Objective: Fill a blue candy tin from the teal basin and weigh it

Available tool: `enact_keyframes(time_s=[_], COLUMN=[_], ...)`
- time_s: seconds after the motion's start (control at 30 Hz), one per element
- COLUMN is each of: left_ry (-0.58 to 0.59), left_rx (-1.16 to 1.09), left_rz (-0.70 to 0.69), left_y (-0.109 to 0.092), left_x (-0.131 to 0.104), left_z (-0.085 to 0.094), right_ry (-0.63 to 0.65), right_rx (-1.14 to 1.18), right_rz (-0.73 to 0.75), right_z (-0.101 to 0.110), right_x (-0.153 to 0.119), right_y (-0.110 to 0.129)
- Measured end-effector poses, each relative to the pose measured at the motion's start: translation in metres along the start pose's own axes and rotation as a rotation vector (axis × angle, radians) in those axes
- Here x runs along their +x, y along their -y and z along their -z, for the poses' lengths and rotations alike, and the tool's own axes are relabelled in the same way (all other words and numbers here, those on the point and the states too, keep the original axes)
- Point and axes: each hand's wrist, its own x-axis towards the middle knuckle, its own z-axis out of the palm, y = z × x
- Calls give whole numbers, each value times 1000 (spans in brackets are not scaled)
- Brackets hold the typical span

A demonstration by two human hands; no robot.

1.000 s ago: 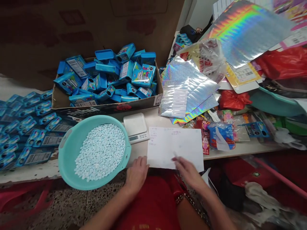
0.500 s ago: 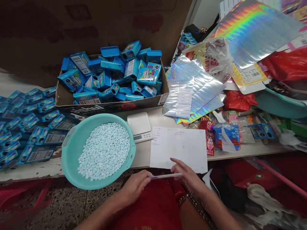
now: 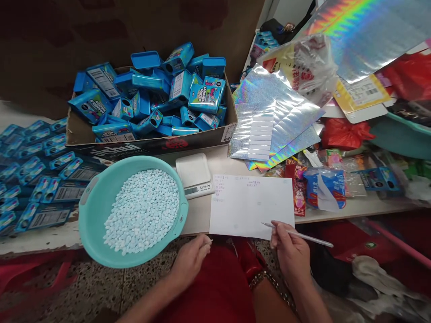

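Note:
My right hand (image 3: 292, 251) grips a thin pale pen (image 3: 303, 236), tip resting at the lower right edge of a white sheet of paper (image 3: 251, 204) with a few handwritten lines at its top. My left hand (image 3: 191, 259) hovers below the table edge, its fingers pinched on a small pale pen cap (image 3: 208, 242). It is just right of a teal basin (image 3: 88, 215) heaped with small pale blue tablets (image 3: 141, 211).
A small white scale (image 3: 193, 172) stands behind the paper. A cardboard box (image 3: 151, 146) holds several blue tins, and more blue tins (image 3: 37, 170) lie in rows at the left. Holographic bags (image 3: 269, 121) and candy packets (image 3: 323, 186) clutter the right.
Both hands held the pen together half a second ago. Now they have pulled apart: the right keeps the pen and moved right to the paper, the left keeps the cap.

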Motion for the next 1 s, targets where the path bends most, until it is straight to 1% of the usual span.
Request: enact_keyframes(time_s=[0.07,0.13,0.2,0.27,0.33,0.4,0.5,0.57,0.73,0.87,1.0], left_ry=[-154,-326,-463,-534,-538,-496,-418,-394,-387,-370,-399], left_rx=[173,315,419,499,562,608,647,667,658,638,665], left_rz=[-218,-415,-529,-565,-583,-603,-632,-643,-632,-609,-612], left_y=[11,23,35,45,51,53,52,52,54,54,54], left_x=[12,32,54,72,83,87,86,84,83,85,85], left_z=[-13,-24,-30,-30,-27,-26,-27,-29,-33,-33,-34], right_ry=[20,46,47,28,15,18,33,34,46,76,84], right_rx=[-20,-49,-69,-71,-77,-93,-116,-127,-174,-244,-329], right_rz=[-3,11,35,48,48,48,64,97,179,243,312], right_z=[-4,-17,-34,-47,-57,-64,-73,-80,-93,-95,-96], right_x=[8,13,17,22,30,38,48,55,71,79,81], right_y=[-5,-12,-22,-31,-38,-42,-47,-50,-60,-68,-77])
